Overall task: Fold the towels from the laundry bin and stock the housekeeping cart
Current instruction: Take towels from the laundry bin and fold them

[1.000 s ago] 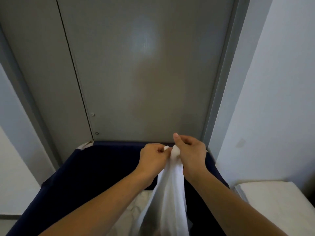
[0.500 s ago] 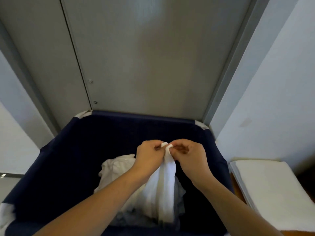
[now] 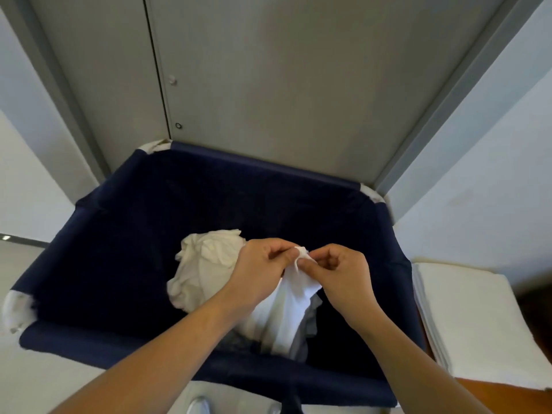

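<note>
A white towel (image 3: 283, 312) hangs in a bunch over the navy fabric laundry bin (image 3: 125, 234). My left hand (image 3: 260, 264) and my right hand (image 3: 337, 270) both pinch its top corner, fingertips almost touching above the bin's middle. The towel's lower end reaches down into the bin. A crumpled cream-white towel (image 3: 206, 264) lies inside the bin, just left of my left hand. My forearms cover part of the bin's near side.
A grey metal door (image 3: 283, 85) with grey frames stands right behind the bin. White walls are on both sides. A stack of folded white towels (image 3: 466, 324) lies on a brown surface to the right of the bin.
The view has tilted down, so the whole bin and the crumpled towel inside now show. My hands have come lower and nearer to me, still pinching the towel's corner.
</note>
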